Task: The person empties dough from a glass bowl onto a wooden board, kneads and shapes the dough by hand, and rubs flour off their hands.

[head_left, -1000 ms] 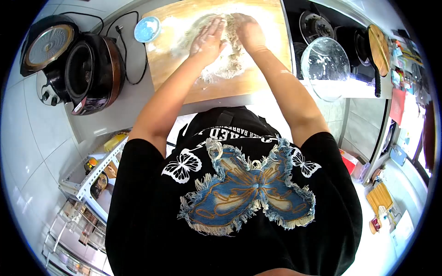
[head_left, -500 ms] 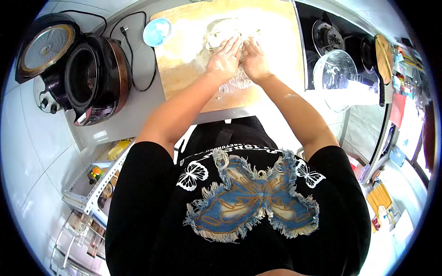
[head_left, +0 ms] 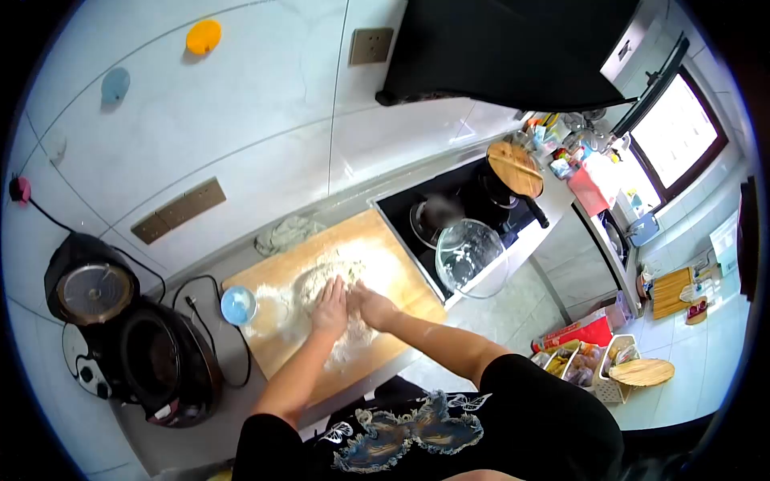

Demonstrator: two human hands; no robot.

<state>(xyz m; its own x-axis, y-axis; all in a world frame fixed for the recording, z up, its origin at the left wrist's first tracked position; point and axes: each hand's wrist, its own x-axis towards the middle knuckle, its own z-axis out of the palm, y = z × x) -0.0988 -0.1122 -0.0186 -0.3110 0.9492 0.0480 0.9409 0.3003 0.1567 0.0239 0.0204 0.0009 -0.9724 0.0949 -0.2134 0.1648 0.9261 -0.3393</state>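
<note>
The tiled wall (head_left: 265,88) is filling much of the view, with a black range hood (head_left: 513,56) hanging in front of it at the upper right. Below, the grey tabletop (head_left: 200,445) is running diagonally along the wall. It is carrying a black stove (head_left: 399,215) and, on the person's left of that, a large wooden board (head_left: 413,293), which is lying flat and reaching close to the stove's side. A black cooker (head_left: 160,361) is standing open toward the left end, well apart from the board. A clear glass bowl (head_left: 481,240) is sitting at the near edge of the stove, with white smears showing on its wall, and behind it a round wooden lid (head_left: 513,164) is covering a dark pan. The dough (head_left: 314,287), a pale, floury mass, is lying on the middle of the board, with loose flour (head_left: 269,311) spreading around it. A crumpled grey cloth (head_left: 289,234) is lying between the board and the wall. Both hands are working side by side over the dough: the left hand (head_left: 330,311) is pressing onto it palm down, its grip open and its fingers extending away from the person; the right hand (head_left: 373,309) is touching its right side, but blur and the angle are hiding the fingertips, so whether that grip is open or closed cannot be told. Smaller, a light blue bowl (head_left: 238,306) is standing at the board's left edge, and smallest, a black plug (head_left: 191,301) is lying on the tabletop between that bowl and the cooker.
</note>
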